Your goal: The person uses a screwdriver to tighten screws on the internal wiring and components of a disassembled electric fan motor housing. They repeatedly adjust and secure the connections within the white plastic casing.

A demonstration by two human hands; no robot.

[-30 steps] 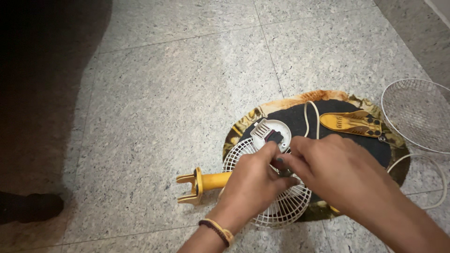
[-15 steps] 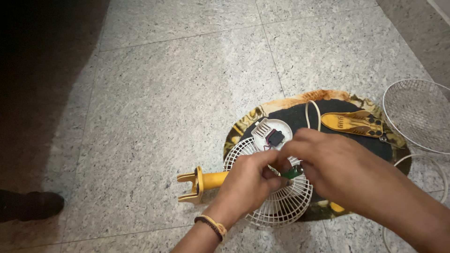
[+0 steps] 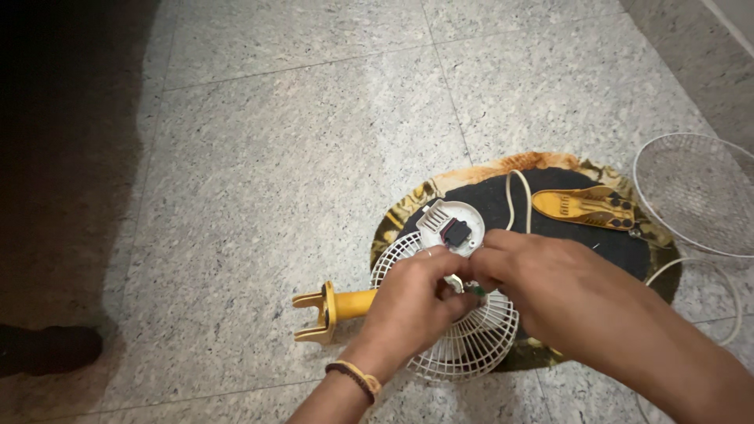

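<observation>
**Two hands busy on a small fan on the floor**

A white fan cage [image 3: 463,330] lies flat on a round mat [image 3: 628,251]. The mat is dark in the middle and has a gold and brown edge. The mat sits on a grey stone floor [image 3: 298,157].

The left hand [image 3: 412,302] and the right hand [image 3: 550,286] meet over the middle of the fan cage. The left hand has a band on its wrist. The fingers [image 3: 428,271] of both hands are curled in and pinched close together around something small. A tiny green bit [image 3: 479,291] peeks out between them. I cannot tell what the small thing is, because the hands hide it.

Just above the hands is the round white motor part [image 3: 452,224] with a dark piece in it. A yellow handle [image 3: 334,308] sticks out to the left, off the mat's edge and onto the floor.

A yellow flat part [image 3: 585,206] lies on the mat, near its far edge. A white cord [image 3: 514,196] runs across the mat. Another wire cage [image 3: 695,192] sits at the right, touching the mat's edge.

The floor to the left and up top has lots of open room. The right side is crowded. A dark shoe [image 3: 47,345] is far off at the left edge.
</observation>
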